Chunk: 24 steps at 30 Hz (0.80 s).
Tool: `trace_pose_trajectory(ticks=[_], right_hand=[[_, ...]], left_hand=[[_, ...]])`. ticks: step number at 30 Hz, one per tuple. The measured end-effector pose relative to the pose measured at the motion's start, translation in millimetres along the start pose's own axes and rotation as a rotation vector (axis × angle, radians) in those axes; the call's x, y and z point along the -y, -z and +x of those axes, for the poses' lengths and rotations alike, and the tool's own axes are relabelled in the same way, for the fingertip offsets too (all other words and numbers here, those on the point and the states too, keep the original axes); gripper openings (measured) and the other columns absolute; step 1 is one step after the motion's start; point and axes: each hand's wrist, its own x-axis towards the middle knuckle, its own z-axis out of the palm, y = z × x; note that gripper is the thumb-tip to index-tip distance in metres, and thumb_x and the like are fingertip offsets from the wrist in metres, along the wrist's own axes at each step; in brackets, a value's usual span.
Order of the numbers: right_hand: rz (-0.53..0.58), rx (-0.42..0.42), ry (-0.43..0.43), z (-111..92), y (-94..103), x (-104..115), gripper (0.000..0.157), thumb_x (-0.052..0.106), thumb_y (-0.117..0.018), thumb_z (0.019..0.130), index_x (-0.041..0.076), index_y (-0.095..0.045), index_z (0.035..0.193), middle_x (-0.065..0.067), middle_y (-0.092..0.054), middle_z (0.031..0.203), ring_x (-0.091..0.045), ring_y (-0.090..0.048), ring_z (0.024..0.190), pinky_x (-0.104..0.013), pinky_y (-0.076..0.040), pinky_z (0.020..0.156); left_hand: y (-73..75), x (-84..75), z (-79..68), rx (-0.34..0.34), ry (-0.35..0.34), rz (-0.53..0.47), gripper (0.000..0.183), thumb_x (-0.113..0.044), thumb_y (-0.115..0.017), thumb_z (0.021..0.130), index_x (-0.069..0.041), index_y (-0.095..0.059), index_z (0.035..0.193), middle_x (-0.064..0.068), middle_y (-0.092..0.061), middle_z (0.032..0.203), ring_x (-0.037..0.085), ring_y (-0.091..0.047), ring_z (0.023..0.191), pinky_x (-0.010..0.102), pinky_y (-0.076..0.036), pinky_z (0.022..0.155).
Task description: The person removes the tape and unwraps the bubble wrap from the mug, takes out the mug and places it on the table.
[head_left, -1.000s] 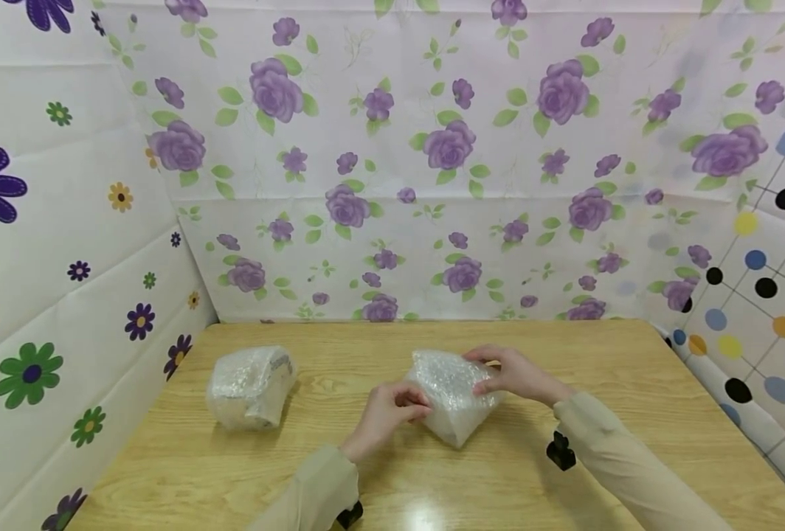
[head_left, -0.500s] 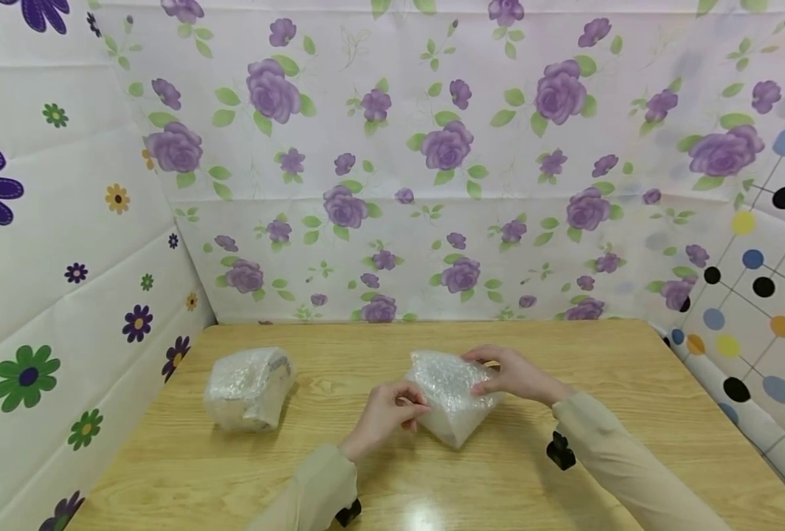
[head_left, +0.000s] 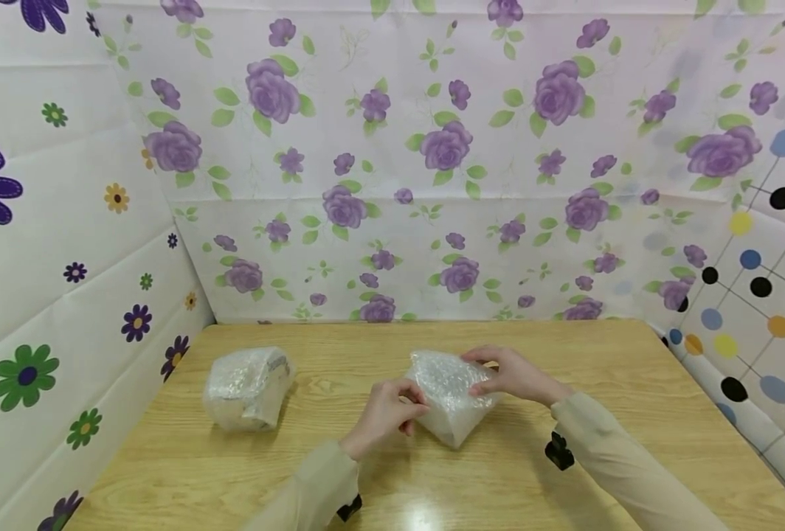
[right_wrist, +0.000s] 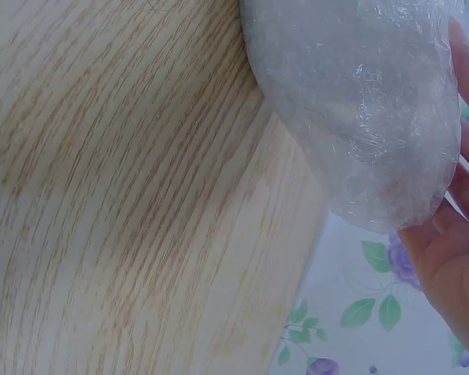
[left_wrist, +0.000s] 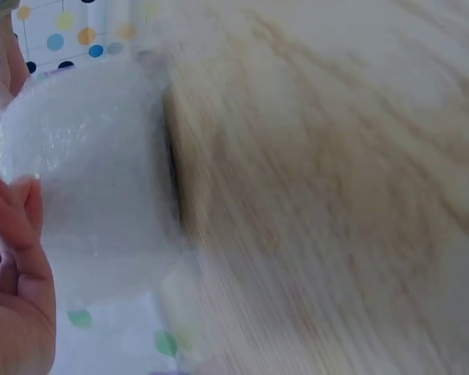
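Note:
A package in clear bubble wrap (head_left: 448,398) sits on the wooden table, right of the middle, one corner toward me. At its left side my left hand (head_left: 389,413) pinches the wrap between thumb and forefinger; whether it has a loose edge or tape there is too small to see. My right hand (head_left: 517,375) holds the package's right side, thumb on the near face and fingers over the far edge. In the left wrist view the package's side (left_wrist: 102,180) looks smooth and whitish. The right wrist view shows fingers along the crinkled bubble wrap (right_wrist: 367,117). What lies inside is hidden.
A second bubble-wrapped package (head_left: 243,391), with some dark print on its right end, stands at the table's left. Flowered sheets (head_left: 445,184) hang along the back and left, a dotted sheet on the right. Wood-grained tabletop (head_left: 326,361) lies between the packages.
Both hands stay at the package in nearly the same places. The left hand's lower fingers have shifted slightly. The whole head view has drifted a little.

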Motion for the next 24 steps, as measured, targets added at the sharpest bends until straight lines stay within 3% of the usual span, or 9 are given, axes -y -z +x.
trace_pose_trajectory(ticks=[5, 9, 16, 24], right_hand=[[-0.018, -0.004, 0.016, 0.2, -1.3, -0.6, 0.066, 0.034, -0.074, 0.072, 0.001, -0.053, 0.124, -0.012, -0.050, 0.124, -0.029, -0.045, 0.112, -0.043, -0.041, 0.088], [-0.022, -0.009, 0.027, 0.0, -1.2, -1.4, 0.066, 0.034, -0.075, 0.071, 0.000, -0.053, 0.123, -0.012, -0.050, 0.124, -0.029, -0.045, 0.112, -0.043, -0.041, 0.088], [-0.024, -0.007, 0.026, 1.2, -0.3, -0.8, 0.066, 0.035, -0.075, 0.071, 0.002, -0.053, 0.123, -0.011, -0.050, 0.124, -0.029, -0.045, 0.112, -0.042, -0.042, 0.087], [-0.015, -0.007, 0.026, 0.9, -1.3, -0.2, 0.066, 0.034, -0.075, 0.071, -0.001, -0.053, 0.123, -0.013, -0.050, 0.124, -0.031, -0.045, 0.112, -0.043, -0.042, 0.087]], left_hand=[[6.3, 5.8, -0.6, 0.069, -0.060, 0.029, 0.004, 0.009, -0.062, 0.081, 0.006, -0.059, 0.080, 0.021, -0.059, 0.079, 0.040, -0.053, 0.046, 0.041, -0.048, 0.041], [7.9, 11.2, -1.4, 0.106, -0.115, 0.023, 0.005, 0.011, -0.060, 0.081, 0.010, -0.057, 0.086, 0.023, -0.058, 0.084, 0.042, -0.053, 0.047, 0.046, -0.047, 0.043], [4.8, 14.9, -1.6, 0.088, -0.110, -0.044, 0.009, 0.013, -0.060, 0.080, 0.012, -0.055, 0.088, 0.027, -0.057, 0.085, 0.047, -0.052, 0.050, 0.054, -0.046, 0.047], [0.1, 14.8, -3.5, 0.056, -0.096, -0.051, 0.007, 0.014, -0.058, 0.081, 0.012, -0.053, 0.087, 0.025, -0.057, 0.083, 0.049, -0.049, 0.047, 0.053, -0.044, 0.043]])
